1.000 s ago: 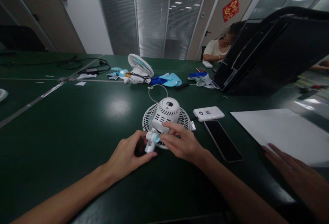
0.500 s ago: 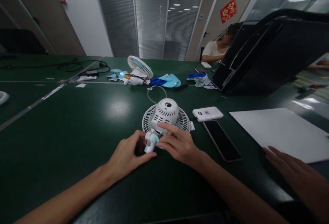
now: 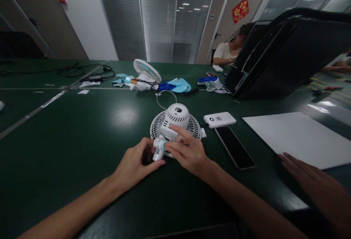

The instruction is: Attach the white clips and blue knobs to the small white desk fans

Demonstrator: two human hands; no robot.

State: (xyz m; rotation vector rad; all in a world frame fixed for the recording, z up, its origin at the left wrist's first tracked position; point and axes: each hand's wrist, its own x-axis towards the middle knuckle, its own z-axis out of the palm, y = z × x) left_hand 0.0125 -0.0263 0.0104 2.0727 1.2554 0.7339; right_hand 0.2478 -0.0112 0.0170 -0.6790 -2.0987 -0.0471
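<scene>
1. You are holding the white bracket [image 3: 158, 153] of the white fan [image 3: 177, 116] with your left hand [image 3: 137, 160], its fingers curling at the far side and its thumb lying along the foot.
2. You are pinching the blue knob [image 3: 163, 145] between the thumb and fingertips of your right hand [image 3: 193, 155], while one finger is resting higher, against the motor housing [image 3: 181, 112].
3. Compared with the earlier frames, your right fingertips are covering more of the knob; only a sliver of blue is showing now. Your left hand is keeping the same hold.
4. The fan is lying grille-down on the green table [image 3: 68, 133] in front of you, with its bracket pointing toward you.
5. Your view is shifting slightly, so the things on the table are appearing a little further left than before.
6. To the fan's right, the white power bank [image 3: 220, 119] is lying just beside the phone [image 3: 235, 147]. Further right, another person's hand [image 3: 309, 175] is staying by the near edge of the white sheet [image 3: 296, 136].
</scene>
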